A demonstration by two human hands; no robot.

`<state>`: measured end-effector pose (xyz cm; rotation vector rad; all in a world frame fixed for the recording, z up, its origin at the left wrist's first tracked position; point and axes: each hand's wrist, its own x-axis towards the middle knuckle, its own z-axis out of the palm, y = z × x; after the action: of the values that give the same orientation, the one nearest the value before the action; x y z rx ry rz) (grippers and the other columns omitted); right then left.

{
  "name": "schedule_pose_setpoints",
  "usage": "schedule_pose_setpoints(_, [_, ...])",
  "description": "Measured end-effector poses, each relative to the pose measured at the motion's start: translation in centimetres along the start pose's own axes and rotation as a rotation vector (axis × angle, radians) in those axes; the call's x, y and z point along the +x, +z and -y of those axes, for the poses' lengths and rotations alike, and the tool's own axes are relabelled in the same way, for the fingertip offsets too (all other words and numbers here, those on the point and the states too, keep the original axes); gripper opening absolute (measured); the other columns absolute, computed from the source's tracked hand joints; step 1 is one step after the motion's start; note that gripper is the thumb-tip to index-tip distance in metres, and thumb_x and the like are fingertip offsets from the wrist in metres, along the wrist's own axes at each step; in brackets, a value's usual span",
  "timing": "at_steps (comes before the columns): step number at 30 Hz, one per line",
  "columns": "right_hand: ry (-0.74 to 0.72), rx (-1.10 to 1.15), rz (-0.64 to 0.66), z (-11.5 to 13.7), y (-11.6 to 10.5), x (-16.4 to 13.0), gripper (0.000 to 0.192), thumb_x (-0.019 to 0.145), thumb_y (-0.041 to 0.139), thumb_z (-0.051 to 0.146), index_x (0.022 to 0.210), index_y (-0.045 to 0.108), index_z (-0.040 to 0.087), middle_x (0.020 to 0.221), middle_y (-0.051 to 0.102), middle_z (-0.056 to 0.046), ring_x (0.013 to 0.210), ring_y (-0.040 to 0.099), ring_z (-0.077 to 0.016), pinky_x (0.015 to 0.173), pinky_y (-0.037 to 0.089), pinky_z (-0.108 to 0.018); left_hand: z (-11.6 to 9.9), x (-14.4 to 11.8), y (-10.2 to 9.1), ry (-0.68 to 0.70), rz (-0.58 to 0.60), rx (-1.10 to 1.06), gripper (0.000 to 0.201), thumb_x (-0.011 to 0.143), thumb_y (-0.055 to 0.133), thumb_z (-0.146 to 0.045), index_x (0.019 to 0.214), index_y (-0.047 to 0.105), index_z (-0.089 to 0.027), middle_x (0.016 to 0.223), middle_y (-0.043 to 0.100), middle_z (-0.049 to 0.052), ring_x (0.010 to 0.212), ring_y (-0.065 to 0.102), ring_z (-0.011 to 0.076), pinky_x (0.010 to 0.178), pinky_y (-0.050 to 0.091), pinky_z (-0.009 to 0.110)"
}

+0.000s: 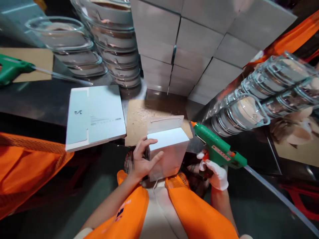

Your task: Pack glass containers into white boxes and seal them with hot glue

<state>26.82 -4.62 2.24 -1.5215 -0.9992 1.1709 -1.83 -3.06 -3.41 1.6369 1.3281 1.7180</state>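
White box (pixel 169 151) at the cardboard's (pixel 136 116) near edge; flap (pixel 165 123) up, glue line apparently laid, closing not yet done; left hand (pixel 144 159), grip pinching box side; right hand (pixel 216 174), grip wrapped round glue gun (pixel 216 143).

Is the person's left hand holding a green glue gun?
No, the left hand is on the white box, and the gloved right hand holds a green glue gun.
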Motion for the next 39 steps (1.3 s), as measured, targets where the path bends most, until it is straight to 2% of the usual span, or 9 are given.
schedule_pose_setpoints(5, [0.224, -0.005, 0.074, 0.3, 0.7, 5.1, 0.063, 0.074, 0.079, 0.064, 0.109, 0.083, 0.012, 0.050, 0.064, -0.001, 0.038, 0.048, -0.0114, 0.037, 0.038, -0.022, 1.0, 0.4, -0.4, -0.044, -0.035, -0.056, 0.034, 0.087, 0.082, -0.040, 0.113, 0.072, -0.023, 0.103, 0.069, 0.005, 0.097, 0.068, 0.0229, 0.083, 0.057, 0.036])
schedule_pose_setpoints(10, [0.307, -0.176, 0.088, -0.5, 1.2, 8.7, 0.066, 0.087, 0.059, 0.074, 0.084, 0.078, 0.011, 0.064, 0.075, -0.013, 0.050, 0.067, -0.0209, 0.048, 0.053, -0.030, 0.9, 0.6, -0.5, -0.035, -0.020, -0.069, 0.032, 0.089, 0.080, -0.041, 0.115, 0.070, -0.026, 0.102, 0.068, 0.003, 0.093, 0.068, 0.0209, 0.077, 0.056, 0.032])
schedule_pose_setpoints(13, [0.258, -0.532, 0.034, 0.1, -0.4, 9.4, 0.064, 0.097, 0.046, 0.071, 0.075, 0.073, 0.016, 0.063, 0.073, -0.012, 0.055, 0.070, -0.0226, 0.053, 0.054, -0.031, 0.9, 0.6, -0.6, -0.027, -0.009, -0.082, 0.031, 0.090, 0.080, -0.041, 0.116, 0.070, -0.027, 0.104, 0.069, 0.003, 0.096, 0.068, 0.0206, 0.080, 0.056, 0.032])
schedule_pose_setpoints(17, [0.186, -0.767, -0.050, 2.1, -1.9, 9.2, 0.046, 0.085, 0.075, 0.053, 0.055, 0.062, 0.021, 0.057, 0.068, -0.009, 0.070, 0.073, -0.0248, 0.066, 0.053, -0.031, 0.8, 0.9, -0.3, -0.009, -0.001, -0.113, 0.032, 0.089, 0.080, -0.044, 0.113, 0.069, -0.025, 0.105, 0.070, 0.005, 0.099, 0.070, 0.0216, 0.085, 0.058, 0.034])
schedule_pose_setpoints(20, [-0.043, -0.706, -0.138, 3.9, 0.0, 8.1, 0.032, 0.083, 0.078, 0.052, 0.076, 0.075, 0.021, 0.089, 0.080, -0.011, 0.096, 0.075, -0.0274, 0.087, 0.056, -0.035, 0.5, 1.1, 0.2, -0.019, 0.042, -0.116, 0.033, 0.090, 0.078, -0.048, 0.110, 0.069, -0.024, 0.103, 0.071, 0.005, 0.099, 0.070, 0.0222, 0.087, 0.058, 0.035])
schedule_pose_setpoints(23, [-0.132, -0.300, 0.081, 5.0, 3.4, 7.1, 0.048, 0.076, 0.084, 0.055, 0.109, 0.080, 0.021, 0.115, 0.081, -0.010, 0.106, 0.075, -0.0273, 0.097, 0.058, -0.039, 0.2, 1.0, 0.7, 0.001, 0.110, -0.123, 0.034, 0.090, 0.077, -0.052, 0.108, 0.070, -0.023, 0.102, 0.072, 0.006, 0.105, 0.070, 0.0241, 0.095, 0.057, 0.038])
schedule_pose_setpoints(27, [0.051, 0.060, 0.359, 4.2, 6.1, 7.1, 0.055, 0.066, 0.093, 0.055, 0.105, 0.079, 0.018, 0.103, 0.083, -0.008, 0.096, 0.077, -0.0262, 0.093, 0.061, -0.041, 0.2, 0.5, 1.5, -0.063, 0.103, -0.145, 0.044, 0.087, 0.076, -0.062, 0.102, 0.067, -0.021, 0.120, 0.070, 0.015, 0.125, 0.067, 0.0322, 0.103, 0.055, 0.045])
schedule_pose_setpoints(33, [-0.300, -0.065, 0.576, 2.5, 3.6, 6.8, 0.081, 0.074, 0.065, 0.095, 0.107, 0.080, 0.022, 0.133, 0.074, -0.013, 0.125, 0.069, -0.0305, 0.105, 0.056, -0.044, 1.2, 0.9, 1.8, -0.162, 0.066, -0.453, 0.066, 0.088, 0.080, -0.054, 0.139, 0.041, -0.038, 0.120, 0.069, 0.007, 0.120, 0.072, 0.0261, 0.103, 0.058, 0.046])
schedule_pose_setpoints(39, [-0.660, -0.343, 0.786, 4.0, 3.6, 5.8, 0.042, 0.093, 0.079, 0.045, 0.131, 0.074, 0.028, 0.148, 0.067, -0.014, 0.136, 0.065, -0.0271, 0.116, 0.050, -0.047, 1.1, 1.1, 0.9, -0.157, 0.166, -0.425, 0.029, 0.088, 0.079, -0.050, 0.095, 0.067, -0.025, 0.116, 0.063, 0.009, 0.120, 0.069, 0.0287, 0.107, 0.056, 0.050])
